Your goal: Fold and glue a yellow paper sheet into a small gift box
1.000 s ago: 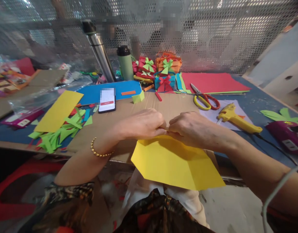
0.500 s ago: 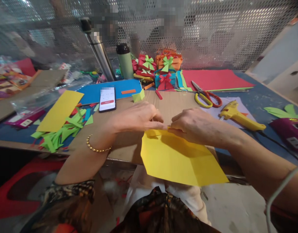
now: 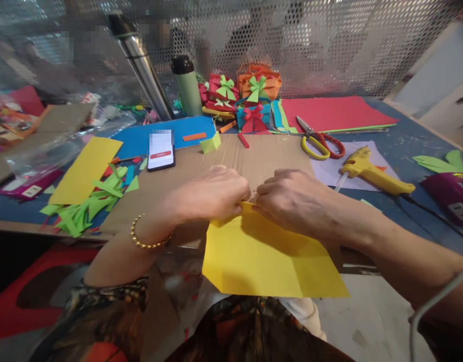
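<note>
A sheet of yellow paper (image 3: 272, 261) hangs over the table's near edge, its far edge pinched in both my hands. My left hand (image 3: 219, 193) is closed on that edge at the left, wearing a gold bead bracelet (image 3: 152, 245) at the wrist. Close beside it, my right hand (image 3: 291, 201) grips the same edge, fingers curled and knuckles up. The fingertips of both hands are mostly hidden behind the knuckles. Beneath the hands lies a brown cardboard sheet (image 3: 231, 151).
Scissors (image 3: 317, 143) and a yellow glue gun (image 3: 374, 171) lie to the right. A phone (image 3: 161, 151), green paper scraps (image 3: 90, 206) and another yellow sheet (image 3: 86, 171) are at left. Behind stand a steel flask (image 3: 144, 70), a green bottle (image 3: 188, 88) and small paper baskets (image 3: 254, 118).
Both hands have shifted slightly toward me with the yellow paper, its lower edge now nearer my lap. The left fingers have curled in more. The view has moved slightly.
</note>
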Demonstrator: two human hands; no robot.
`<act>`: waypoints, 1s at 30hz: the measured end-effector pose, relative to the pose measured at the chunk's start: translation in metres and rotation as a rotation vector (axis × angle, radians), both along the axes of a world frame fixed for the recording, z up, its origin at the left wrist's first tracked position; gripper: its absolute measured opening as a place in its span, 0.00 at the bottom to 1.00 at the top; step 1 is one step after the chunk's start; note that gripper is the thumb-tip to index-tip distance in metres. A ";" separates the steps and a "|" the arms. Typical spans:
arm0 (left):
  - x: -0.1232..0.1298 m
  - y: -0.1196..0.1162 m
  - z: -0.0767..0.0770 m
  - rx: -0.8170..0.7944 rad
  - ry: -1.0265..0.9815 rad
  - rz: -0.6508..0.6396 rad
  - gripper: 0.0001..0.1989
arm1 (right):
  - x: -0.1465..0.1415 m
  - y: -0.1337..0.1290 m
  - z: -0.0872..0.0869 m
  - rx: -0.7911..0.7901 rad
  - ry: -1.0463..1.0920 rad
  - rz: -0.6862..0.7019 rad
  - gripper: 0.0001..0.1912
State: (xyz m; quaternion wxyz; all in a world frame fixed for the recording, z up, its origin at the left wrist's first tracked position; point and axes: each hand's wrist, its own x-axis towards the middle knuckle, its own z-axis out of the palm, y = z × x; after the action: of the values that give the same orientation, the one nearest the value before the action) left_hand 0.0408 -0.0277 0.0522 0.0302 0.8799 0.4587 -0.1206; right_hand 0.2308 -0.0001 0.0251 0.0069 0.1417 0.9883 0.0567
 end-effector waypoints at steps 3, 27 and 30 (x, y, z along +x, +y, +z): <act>0.000 0.002 -0.002 -0.016 0.029 -0.007 0.10 | 0.000 0.001 0.002 -0.017 0.010 -0.078 0.14; 0.000 -0.004 0.007 -0.001 0.162 -0.005 0.08 | 0.006 0.002 -0.001 -0.028 -0.045 -0.193 0.10; 0.002 -0.005 0.007 0.002 0.177 -0.007 0.09 | 0.007 0.002 -0.002 -0.017 -0.027 -0.181 0.09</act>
State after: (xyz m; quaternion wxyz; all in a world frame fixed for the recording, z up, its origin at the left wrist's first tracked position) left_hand 0.0430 -0.0323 0.0589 -0.0120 0.8674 0.4565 -0.1976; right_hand 0.2375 0.0020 0.0227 0.0265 0.2296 0.9717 0.0491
